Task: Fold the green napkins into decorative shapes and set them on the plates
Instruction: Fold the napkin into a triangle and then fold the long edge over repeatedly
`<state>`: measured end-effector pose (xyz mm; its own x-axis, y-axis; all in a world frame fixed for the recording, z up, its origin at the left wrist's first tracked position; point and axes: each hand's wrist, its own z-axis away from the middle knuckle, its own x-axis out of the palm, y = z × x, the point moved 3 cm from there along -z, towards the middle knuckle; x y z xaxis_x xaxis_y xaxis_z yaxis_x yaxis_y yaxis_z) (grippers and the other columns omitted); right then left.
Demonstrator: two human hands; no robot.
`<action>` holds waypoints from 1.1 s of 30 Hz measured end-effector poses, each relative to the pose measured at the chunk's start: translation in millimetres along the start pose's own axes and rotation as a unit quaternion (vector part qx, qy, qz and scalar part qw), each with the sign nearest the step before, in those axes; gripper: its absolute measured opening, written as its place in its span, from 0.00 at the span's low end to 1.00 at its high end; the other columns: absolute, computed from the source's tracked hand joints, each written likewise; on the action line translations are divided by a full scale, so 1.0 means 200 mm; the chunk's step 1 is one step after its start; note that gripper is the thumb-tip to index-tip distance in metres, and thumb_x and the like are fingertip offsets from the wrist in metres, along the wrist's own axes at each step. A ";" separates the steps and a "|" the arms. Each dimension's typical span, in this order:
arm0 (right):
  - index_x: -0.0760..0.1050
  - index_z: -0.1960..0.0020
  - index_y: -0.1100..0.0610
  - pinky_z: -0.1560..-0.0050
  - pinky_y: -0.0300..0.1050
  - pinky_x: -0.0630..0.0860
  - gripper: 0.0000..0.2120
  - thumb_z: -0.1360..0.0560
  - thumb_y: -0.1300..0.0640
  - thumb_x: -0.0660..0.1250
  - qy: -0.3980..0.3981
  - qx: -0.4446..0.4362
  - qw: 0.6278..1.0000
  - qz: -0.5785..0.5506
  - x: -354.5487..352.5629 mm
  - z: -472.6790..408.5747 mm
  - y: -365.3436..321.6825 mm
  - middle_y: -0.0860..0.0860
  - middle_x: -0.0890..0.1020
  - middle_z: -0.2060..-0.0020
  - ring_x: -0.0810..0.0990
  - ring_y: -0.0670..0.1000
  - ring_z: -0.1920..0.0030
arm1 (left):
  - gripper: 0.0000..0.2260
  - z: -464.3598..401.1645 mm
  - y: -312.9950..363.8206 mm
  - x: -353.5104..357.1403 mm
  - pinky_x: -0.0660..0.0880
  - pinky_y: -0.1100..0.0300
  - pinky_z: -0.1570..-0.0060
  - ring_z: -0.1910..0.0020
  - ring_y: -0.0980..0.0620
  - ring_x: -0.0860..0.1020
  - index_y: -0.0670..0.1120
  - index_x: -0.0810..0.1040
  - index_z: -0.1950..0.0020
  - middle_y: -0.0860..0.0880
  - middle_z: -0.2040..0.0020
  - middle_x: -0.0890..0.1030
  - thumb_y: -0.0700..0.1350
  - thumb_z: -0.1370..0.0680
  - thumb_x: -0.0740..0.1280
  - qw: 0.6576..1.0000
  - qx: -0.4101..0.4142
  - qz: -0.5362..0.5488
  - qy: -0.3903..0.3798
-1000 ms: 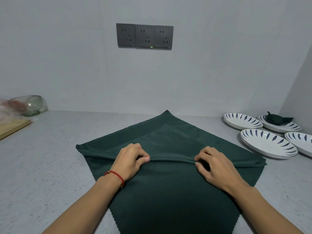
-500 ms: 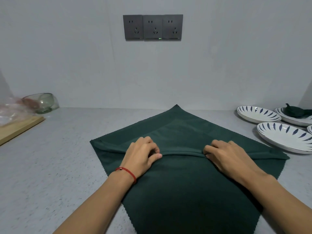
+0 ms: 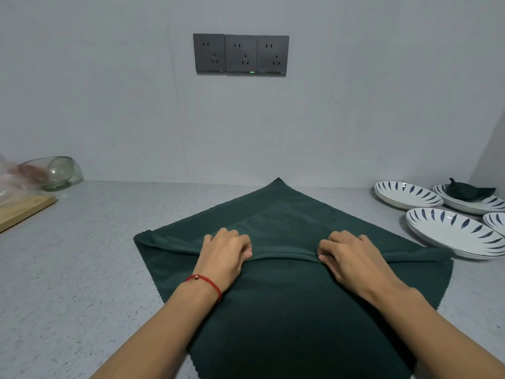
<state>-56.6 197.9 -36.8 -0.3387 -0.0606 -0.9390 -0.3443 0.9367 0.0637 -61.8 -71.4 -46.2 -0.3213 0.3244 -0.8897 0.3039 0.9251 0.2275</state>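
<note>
Napkin point(image 3: 287, 310) is mid-pleat, both hands point(image 3: 225, 254) point(image 3: 352, 258) pinching its ridge in a narrow grip; next, I judge, another even fold.

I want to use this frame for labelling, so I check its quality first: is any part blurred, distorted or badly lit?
Head view: light is soft and even, no glare; the dark green cloth napkin and both hands, left hand and right hand, look sharp. Head view: the clear glass bowl at the left edge is smeared, and the wide lens bends the grey speckled counter outward.
</note>
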 end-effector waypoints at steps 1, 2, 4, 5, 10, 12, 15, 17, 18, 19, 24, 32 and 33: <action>0.74 0.51 0.44 0.51 0.46 0.69 0.08 0.19 0.44 0.59 0.002 -0.008 1.000 -0.006 0.01 0.01 0.00 0.41 0.75 0.55 0.74 0.46 0.51 | 0.07 0.01 -0.01 0.00 0.61 0.56 0.51 0.49 0.54 0.68 0.53 0.77 0.54 0.57 0.54 0.74 0.52 0.19 0.64 1.000 0.013 0.009 -0.002; 0.75 0.52 0.44 0.51 0.46 0.70 0.08 0.19 0.43 0.60 0.003 -0.012 1.000 -0.018 0.01 0.02 0.00 0.41 0.75 0.54 0.75 0.46 0.51 | 0.07 0.01 -0.02 0.00 0.62 0.57 0.51 0.49 0.56 0.68 0.53 0.78 0.54 0.57 0.53 0.73 0.53 0.19 0.64 0.999 0.026 0.018 -0.004; 0.75 0.53 0.45 0.51 0.46 0.71 0.06 0.19 0.46 0.62 0.000 -0.002 0.998 -0.058 0.02 0.02 0.01 0.41 0.75 0.55 0.76 0.47 0.51 | 0.06 0.01 -0.03 0.01 0.62 0.58 0.52 0.50 0.55 0.69 0.52 0.78 0.54 0.57 0.52 0.73 0.50 0.19 0.65 0.999 0.045 0.021 -0.006; 0.75 0.53 0.45 0.51 0.46 0.72 0.06 0.19 0.47 0.62 0.000 0.012 0.996 -0.083 0.03 0.01 0.02 0.41 0.75 0.56 0.75 0.47 0.51 | 0.06 0.00 -0.03 0.01 0.62 0.58 0.53 0.51 0.54 0.70 0.52 0.78 0.54 0.57 0.53 0.73 0.48 0.19 0.64 0.999 0.048 0.011 -0.002; 0.73 0.53 0.46 0.51 0.48 0.73 0.04 0.20 0.49 0.64 -0.015 0.061 0.990 -0.123 0.03 -0.05 0.03 0.42 0.75 0.59 0.74 0.49 0.53 | 0.07 -0.07 0.00 0.00 0.59 0.57 0.55 0.52 0.51 0.71 0.53 0.75 0.57 0.56 0.58 0.72 0.46 0.19 0.62 0.999 -0.001 -0.037 -0.006; 0.70 0.50 0.46 0.51 0.49 0.71 0.02 0.20 0.49 0.63 -0.014 0.049 0.994 -0.099 0.02 -0.06 0.02 0.42 0.75 0.60 0.73 0.49 0.54 | 0.07 -0.08 0.00 0.01 0.59 0.56 0.56 0.55 0.51 0.70 0.53 0.71 0.57 0.56 0.60 0.73 0.45 0.19 0.63 0.999 -0.008 -0.033 -0.007; 0.69 0.51 0.45 0.52 0.48 0.70 0.03 0.18 0.49 0.58 0.005 0.014 1.000 -0.027 0.02 -0.04 -0.01 0.43 0.73 0.58 0.72 0.49 0.53 | 0.08 -0.06 0.00 0.01 0.60 0.57 0.56 0.56 0.52 0.68 0.53 0.70 0.57 0.56 0.60 0.72 0.46 0.18 0.62 1.000 0.004 -0.026 0.004; 0.70 0.51 0.44 0.51 0.48 0.71 0.04 0.19 0.47 0.58 0.013 0.002 1.000 -0.025 0.04 -0.02 -0.01 0.42 0.72 0.56 0.72 0.48 0.52 | 0.07 -0.04 -0.01 0.02 0.61 0.57 0.55 0.52 0.52 0.70 0.53 0.75 0.54 0.56 0.56 0.74 0.50 0.17 0.61 0.999 0.025 -0.030 0.010; 0.71 0.51 0.44 0.50 0.48 0.70 0.05 0.19 0.45 0.58 0.011 0.001 0.999 -0.040 0.05 -0.01 0.00 0.41 0.72 0.55 0.72 0.46 0.52 | 0.08 -0.03 -0.01 0.02 0.61 0.58 0.54 0.50 0.52 0.71 0.52 0.77 0.52 0.56 0.54 0.75 0.52 0.17 0.61 0.999 0.038 -0.032 0.014; 0.71 0.52 0.43 0.50 0.47 0.70 0.05 0.19 0.45 0.59 0.010 0.004 0.998 -0.059 0.06 -0.01 0.02 0.41 0.72 0.55 0.72 0.45 0.52 | 0.08 -0.02 -0.01 0.02 0.61 0.58 0.53 0.49 0.53 0.71 0.52 0.78 0.51 0.56 0.52 0.75 0.53 0.18 0.62 0.998 0.051 -0.033 0.017; 0.74 0.55 0.46 0.51 0.48 0.71 0.06 0.19 0.49 0.62 -0.004 0.043 0.992 -0.115 0.06 -0.08 0.03 0.42 0.74 0.58 0.74 0.48 0.54 | 0.08 -0.06 0.02 0.01 0.59 0.56 0.53 0.45 0.49 0.72 0.51 0.79 0.49 0.53 0.49 0.77 0.46 0.17 0.60 0.994 0.046 -0.095 0.003; 0.75 0.52 0.46 0.53 0.50 0.74 0.06 0.18 0.48 0.62 0.015 0.024 0.994 -0.103 0.06 -0.08 0.03 0.43 0.75 0.57 0.73 0.49 0.52 | 0.05 -0.11 0.02 0.01 0.60 0.56 0.55 0.51 0.49 0.74 0.52 0.73 0.53 0.53 0.55 0.77 0.42 0.19 0.62 0.998 0.018 -0.059 -0.015; 0.77 0.52 0.45 0.53 0.49 0.74 0.06 0.18 0.47 0.62 0.023 0.011 0.995 -0.101 0.06 -0.07 0.03 0.42 0.75 0.55 0.73 0.48 0.51 | 0.04 -0.09 0.00 0.01 0.61 0.56 0.55 0.51 0.49 0.73 0.52 0.74 0.53 0.53 0.55 0.76 0.44 0.19 0.62 0.999 0.029 -0.045 -0.006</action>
<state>-75.4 196.8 -43.2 -0.3038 -0.2637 -0.9155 -0.3900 0.9111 -0.1330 -79.3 -65.9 -40.9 -0.3386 0.2384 -0.9102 0.3253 0.9374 0.1245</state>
